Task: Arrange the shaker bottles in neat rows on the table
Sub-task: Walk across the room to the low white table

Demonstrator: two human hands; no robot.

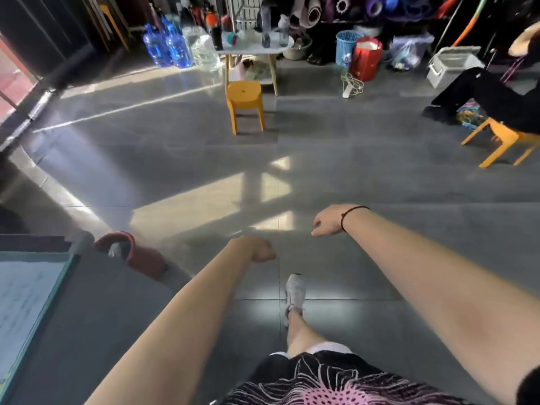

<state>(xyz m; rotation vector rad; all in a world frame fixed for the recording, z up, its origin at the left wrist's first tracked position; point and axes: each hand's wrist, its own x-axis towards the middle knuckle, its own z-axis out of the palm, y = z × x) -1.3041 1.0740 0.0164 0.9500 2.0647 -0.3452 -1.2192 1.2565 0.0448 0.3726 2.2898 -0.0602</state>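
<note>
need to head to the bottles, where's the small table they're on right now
In the head view the small white table stands far across the floor at top centre, directly behind the orange stool, with blue water jugs to its left and a blue basket to its right.

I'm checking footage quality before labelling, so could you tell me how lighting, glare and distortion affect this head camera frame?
Head view: sunlight from the left throws bright patches and glare on the grey floor; wide-angle distortion stretches both forearms and bends the edges; the table with the shaker bottles is far, small and soft; left hand and right hand are evenly lit and empty.
</note>
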